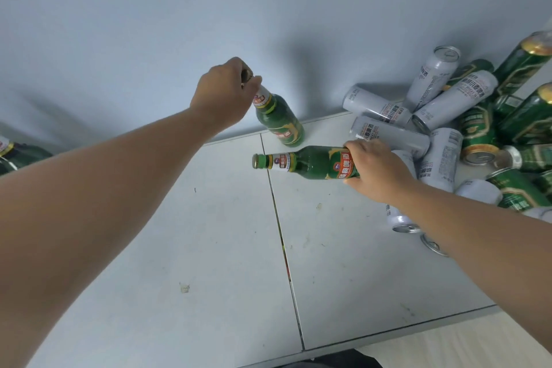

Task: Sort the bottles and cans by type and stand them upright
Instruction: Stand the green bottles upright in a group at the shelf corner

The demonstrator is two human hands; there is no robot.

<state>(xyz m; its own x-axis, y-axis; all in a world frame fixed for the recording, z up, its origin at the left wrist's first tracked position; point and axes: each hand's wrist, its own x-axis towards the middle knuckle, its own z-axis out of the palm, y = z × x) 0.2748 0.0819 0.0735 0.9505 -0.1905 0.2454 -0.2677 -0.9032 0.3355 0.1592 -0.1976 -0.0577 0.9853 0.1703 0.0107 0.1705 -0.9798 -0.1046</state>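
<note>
My left grip (227, 92) is closed around the cap end of a green bottle (279, 119). Its base rests on the counter (233, 248) at the back edge, close to the wall (149, 24). My right grip (378, 172) wraps the body of a second green bottle (307, 162), held sideways with its neck pointing left, just in front of the first. Beyond that hand, white cans (388, 131) and green cans (475, 128) lie heaped, mostly on their sides.

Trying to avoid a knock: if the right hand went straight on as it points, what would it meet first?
Beyond its own bottle, probably the upright bottle whose top the left hand grips; depth unclear.
</note>
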